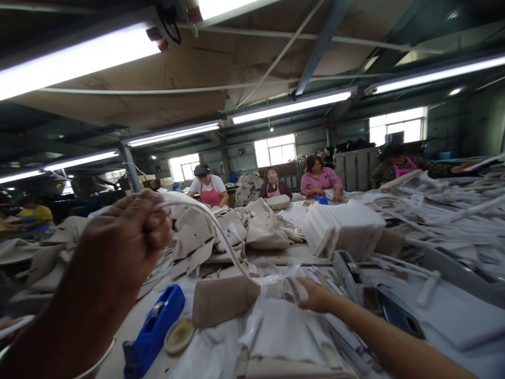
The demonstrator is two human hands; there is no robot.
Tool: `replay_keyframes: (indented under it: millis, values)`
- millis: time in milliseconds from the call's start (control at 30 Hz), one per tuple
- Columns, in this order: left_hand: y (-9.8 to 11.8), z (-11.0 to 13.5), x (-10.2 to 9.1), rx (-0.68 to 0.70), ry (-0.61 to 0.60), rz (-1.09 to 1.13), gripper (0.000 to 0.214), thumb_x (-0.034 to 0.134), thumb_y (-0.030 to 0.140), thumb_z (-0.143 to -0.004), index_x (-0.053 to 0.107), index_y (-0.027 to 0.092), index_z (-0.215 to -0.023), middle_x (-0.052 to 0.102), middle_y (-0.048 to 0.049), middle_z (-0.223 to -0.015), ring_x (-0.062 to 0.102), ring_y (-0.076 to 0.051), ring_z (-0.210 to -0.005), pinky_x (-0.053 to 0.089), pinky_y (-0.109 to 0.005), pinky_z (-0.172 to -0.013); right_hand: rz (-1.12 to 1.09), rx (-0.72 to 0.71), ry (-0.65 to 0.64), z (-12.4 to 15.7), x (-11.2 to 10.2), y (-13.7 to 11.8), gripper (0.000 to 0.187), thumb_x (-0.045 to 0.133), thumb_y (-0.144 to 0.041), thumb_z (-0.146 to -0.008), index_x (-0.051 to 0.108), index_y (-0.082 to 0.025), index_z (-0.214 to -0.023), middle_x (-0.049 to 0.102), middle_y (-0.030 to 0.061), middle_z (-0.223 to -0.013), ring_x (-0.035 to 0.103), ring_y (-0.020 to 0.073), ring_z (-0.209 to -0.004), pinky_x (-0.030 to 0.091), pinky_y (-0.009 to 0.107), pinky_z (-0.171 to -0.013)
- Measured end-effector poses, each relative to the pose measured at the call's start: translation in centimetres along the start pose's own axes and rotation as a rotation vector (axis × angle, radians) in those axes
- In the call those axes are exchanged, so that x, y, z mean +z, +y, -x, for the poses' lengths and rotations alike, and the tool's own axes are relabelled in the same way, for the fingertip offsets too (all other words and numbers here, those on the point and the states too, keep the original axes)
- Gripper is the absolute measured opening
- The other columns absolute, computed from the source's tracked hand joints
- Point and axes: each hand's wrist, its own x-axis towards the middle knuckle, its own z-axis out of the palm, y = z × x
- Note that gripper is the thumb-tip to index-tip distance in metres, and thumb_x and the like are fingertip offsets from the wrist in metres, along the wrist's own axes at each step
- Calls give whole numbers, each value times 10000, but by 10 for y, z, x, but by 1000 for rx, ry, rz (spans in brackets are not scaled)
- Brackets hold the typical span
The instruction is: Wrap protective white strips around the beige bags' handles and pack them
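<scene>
My left hand [128, 231] is raised at the left and closed in a fist round one end of a long white strap [219, 231]. The strap arcs down and to the right across the table. My right hand [315, 296] reaches out low at the centre and closes on the strap's other end, together with crinkled clear plastic [276, 278]. Just left of that hand a beige bag piece [224, 300] lies flat on the table. White fabric pieces [284, 331] lie under my right forearm.
A blue tape dispenser [153, 329] and a small round dish [179, 334] sit at the near left. Beige bags [266, 231] and a stack of white sheets [343, 226] are piled mid-table. Loose white straps [442, 210] crowd the right side. Several people [319, 179] work at the far end.
</scene>
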Motion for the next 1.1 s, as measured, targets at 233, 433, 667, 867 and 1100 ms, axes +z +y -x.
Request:
replay_keyframes:
  millis: [233, 433, 667, 867, 1100]
  values:
    - [-72, 48, 23, -142, -100, -120, 268, 764, 345, -766, 567, 166, -730, 464, 76, -458, 386, -39, -343, 292, -110, -325, -247, -649, 529, 35, -107, -157, 1155, 853, -447, -653, 193, -213, -1572, 301, 148, -1603, 274, 347, -1470, 266, 517, -1183]
    - [-82, 86, 17, -234, -182, -133, 419, 775, 530, -750, 644, 195, -965, 499, 60, -439, 433, -81, -363, 318, -165, -369, -441, -685, 440, 32, -110, -207, 426, 603, -120, -796, 669, -220, -1205, 753, 48, -1079, 697, 235, -976, 529, 329, -888]
    - [-131, 125, -38, -691, -333, -230, 626, 827, 613, -632, 675, 150, -1025, 641, -30, -535, 482, -95, -363, 292, -183, -367, -278, -507, 488, -23, -132, -137, 481, 578, -51, -704, 710, -186, -1146, 747, 93, -1121, 681, 263, -1031, 509, 379, -944]
    - [-191, 140, -48, -883, -207, -154, 608, 873, 661, -485, 649, 162, -749, 664, -43, -585, 586, -129, -449, 438, -216, -456, -284, -307, 472, 24, -106, -116, 499, 603, -176, -739, 651, -141, -1235, 640, 160, -1297, 577, 312, -1184, 436, 462, -1020]
    - [-231, 152, -28, -806, -183, -89, 600, 853, 684, -492, 694, 175, -766, 631, -46, -590, 584, -163, -513, 453, -275, -517, -1040, 1, -309, 99, -57, -158, 498, 602, -624, -765, 660, -146, -640, 595, 27, -537, 565, 135, -491, 388, 229, -460]
